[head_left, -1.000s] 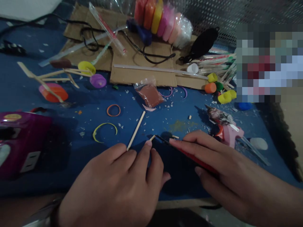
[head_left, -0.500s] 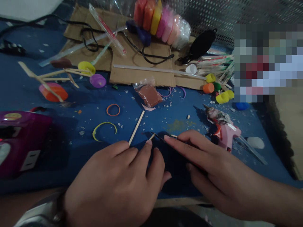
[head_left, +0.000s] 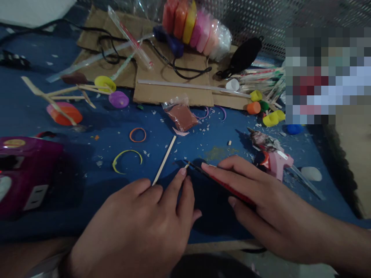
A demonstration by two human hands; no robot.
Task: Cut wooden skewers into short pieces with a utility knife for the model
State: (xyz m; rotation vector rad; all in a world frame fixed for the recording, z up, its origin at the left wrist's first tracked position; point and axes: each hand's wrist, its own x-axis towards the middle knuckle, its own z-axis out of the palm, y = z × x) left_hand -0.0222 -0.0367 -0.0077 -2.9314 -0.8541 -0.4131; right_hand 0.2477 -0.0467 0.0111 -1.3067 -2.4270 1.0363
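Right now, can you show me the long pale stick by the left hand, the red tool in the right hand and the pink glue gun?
Long pale stick [head_left: 164,160]: head view, middle of its visible length.
Red tool [head_left: 236,192]: head view, on its red handle.
Pink glue gun [head_left: 276,164]: head view, on its pink body.

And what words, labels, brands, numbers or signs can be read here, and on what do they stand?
No text is legible.
White label on the pink glue gun: too small to read.
Yellow oval on the purple box: too blurred to read.
Red marking on the clear wrapper: illegible.
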